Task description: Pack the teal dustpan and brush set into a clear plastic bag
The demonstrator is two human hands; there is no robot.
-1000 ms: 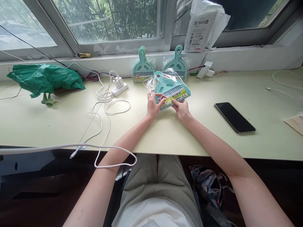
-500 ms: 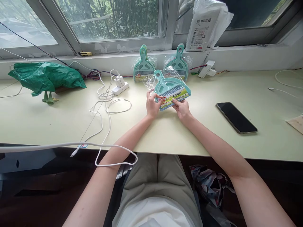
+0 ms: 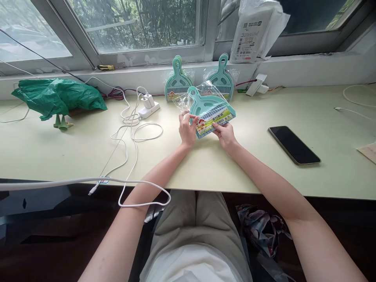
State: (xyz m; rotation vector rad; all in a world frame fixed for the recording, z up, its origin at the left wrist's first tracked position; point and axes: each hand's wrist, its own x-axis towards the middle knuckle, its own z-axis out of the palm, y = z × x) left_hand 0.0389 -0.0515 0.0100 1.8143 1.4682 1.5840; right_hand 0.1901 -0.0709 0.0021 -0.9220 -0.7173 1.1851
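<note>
A teal mini dustpan-and-brush set (image 3: 209, 107) in a clear plastic bag is held just above the pale green desk (image 3: 73, 149), tilted with its handle pointing away. My left hand (image 3: 188, 129) grips its lower left corner. My right hand (image 3: 225, 134) pinches its lower edge by the yellow label. Two more packaged sets lean against the wall behind it, one stack on the left (image 3: 178, 81) and one on the right (image 3: 221, 75).
A black phone (image 3: 294, 145) lies at the right. White charger cables (image 3: 129, 129) and a power strip (image 3: 149, 108) sprawl on the left, near a green plastic bag (image 3: 57, 96). A white parcel bag (image 3: 254, 29) stands on the windowsill. Another cable (image 3: 352, 102) lies far right.
The held set has tilted up a little and shifted slightly left, its label now facing me more. Both hands kept their grip.
</note>
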